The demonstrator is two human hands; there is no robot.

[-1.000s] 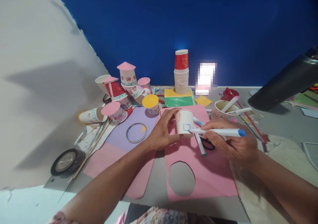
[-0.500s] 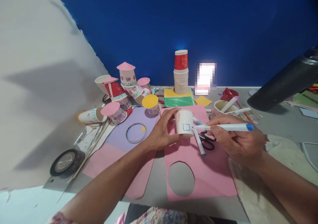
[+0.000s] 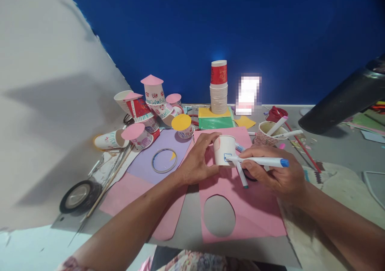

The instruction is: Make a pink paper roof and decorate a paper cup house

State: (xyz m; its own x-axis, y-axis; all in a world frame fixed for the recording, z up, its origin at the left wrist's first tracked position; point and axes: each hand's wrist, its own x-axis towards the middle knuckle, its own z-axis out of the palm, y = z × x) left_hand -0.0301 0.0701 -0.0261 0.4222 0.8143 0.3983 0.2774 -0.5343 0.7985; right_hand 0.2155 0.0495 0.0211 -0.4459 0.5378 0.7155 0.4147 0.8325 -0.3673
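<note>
My left hand point(image 3: 199, 158) grips a white paper cup point(image 3: 222, 146) from its left side, thumb low and fingers at the top. A small blue square outline is drawn on the cup's side, and a pinkish mark shows at its upper left. My right hand point(image 3: 278, 170) holds a white marker point(image 3: 264, 161) with a blue end, its tip touching the cup inside the square. Beneath lies pink paper point(image 3: 255, 219) with a round hole cut out. Another marker with a teal end point(image 3: 242, 176) rests behind my right fingers, which mostly hide the black-handled scissors.
Decorated cups with pink paper tops point(image 3: 152, 87) stand at the left, near a yellow-topped cup point(image 3: 183, 127). A cup stack point(image 3: 219, 98) rises behind. To the right are a pen cup point(image 3: 263, 136) and a leaning black cylinder point(image 3: 337, 98). Black tape point(image 3: 76, 197) lies left.
My right hand has moved left with the marker, whose tip went from the square's right edge to inside it. The cup has shifted slightly right. The scissors are now mostly covered.
</note>
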